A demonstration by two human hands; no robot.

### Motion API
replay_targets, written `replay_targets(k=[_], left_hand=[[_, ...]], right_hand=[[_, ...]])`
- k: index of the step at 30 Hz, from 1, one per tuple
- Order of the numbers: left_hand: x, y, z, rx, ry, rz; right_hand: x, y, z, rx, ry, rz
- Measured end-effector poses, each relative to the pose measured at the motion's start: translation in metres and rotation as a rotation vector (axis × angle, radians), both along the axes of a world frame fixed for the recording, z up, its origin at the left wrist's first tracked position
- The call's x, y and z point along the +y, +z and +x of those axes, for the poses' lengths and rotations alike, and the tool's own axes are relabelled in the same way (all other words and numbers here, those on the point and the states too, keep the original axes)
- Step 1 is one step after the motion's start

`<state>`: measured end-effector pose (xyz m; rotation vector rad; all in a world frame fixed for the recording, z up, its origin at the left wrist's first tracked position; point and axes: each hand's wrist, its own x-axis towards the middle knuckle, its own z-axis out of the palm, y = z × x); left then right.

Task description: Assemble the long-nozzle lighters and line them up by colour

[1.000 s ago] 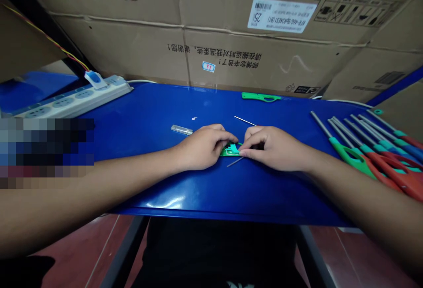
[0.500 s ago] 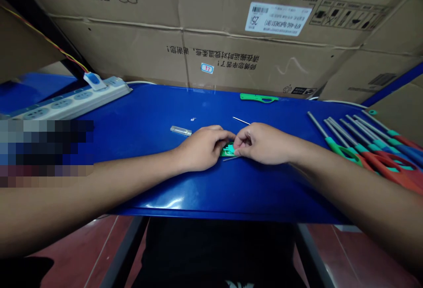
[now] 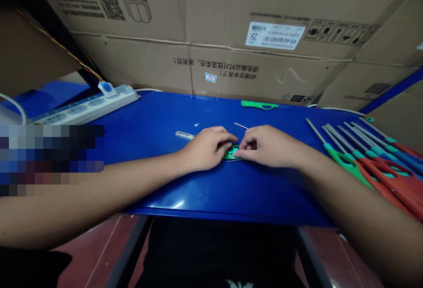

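My left hand (image 3: 208, 148) curls round the left end of a green lighter casing half (image 3: 227, 153) lying on the blue table, its fingers closed on the edge. Inside the casing sits a small teal piece (image 3: 234, 150), pinched at its right side by the thumb and fingertips of my right hand (image 3: 264, 148). Those fingers partly hide it. A thin metal rod (image 3: 234, 160) lies along the casing's near side. Behind my right hand, another slim metal rod (image 3: 241, 125) pokes out. A clear plastic tube-like piece (image 3: 183, 135) rests just beyond my left wrist.
Several long-nosed lighters (image 3: 373, 151) with red, green and blue handles lie at the right. Another green casing half (image 3: 259, 105) is at the back, by a cardboard wall (image 3: 148, 63). A tiny white piece (image 3: 197, 124) lies mid-table. A power strip (image 3: 89, 105) stands at left.
The camera view has shifted slightly, so the scene sits a little lower. Both hands stay at the casing, with small shifts of the fingers.
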<state>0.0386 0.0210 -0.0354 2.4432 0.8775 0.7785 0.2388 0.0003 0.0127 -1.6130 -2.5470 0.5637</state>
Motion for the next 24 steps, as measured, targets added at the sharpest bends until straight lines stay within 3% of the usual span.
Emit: replay_targets(k=[4, 6, 9, 12, 19, 21, 24], left_hand=[[0.015, 0.023, -0.02, -0.11, 0.075, -0.136], [0.027, 0.038, -0.042, 0.077, 0.062, -0.169], [0.045, 0.053, -0.075, 0.432, 0.11, -0.035], [0.057, 0.054, -0.093, 0.598, 0.072, -0.11], [0.052, 0.051, -0.087, 0.558, -0.13, -0.466], [0.053, 0.049, -0.084, 0.493, -0.045, -0.405], [0.062, 0.038, -0.081, 0.373, 0.283, -0.209]], right_hand=[[0.004, 0.0, 0.014, 0.102, -0.014, 0.261], [0.009, -0.003, 0.019, 0.175, -0.059, 0.362], [0.016, -0.008, 0.022, 0.254, -0.09, 0.399], [0.018, -0.012, 0.022, 0.271, -0.087, 0.412], [0.014, -0.017, 0.016, 0.228, 0.035, 0.411], [0.013, -0.017, 0.015, 0.212, 0.064, 0.415], [0.012, -0.016, 0.015, 0.209, 0.07, 0.423]])
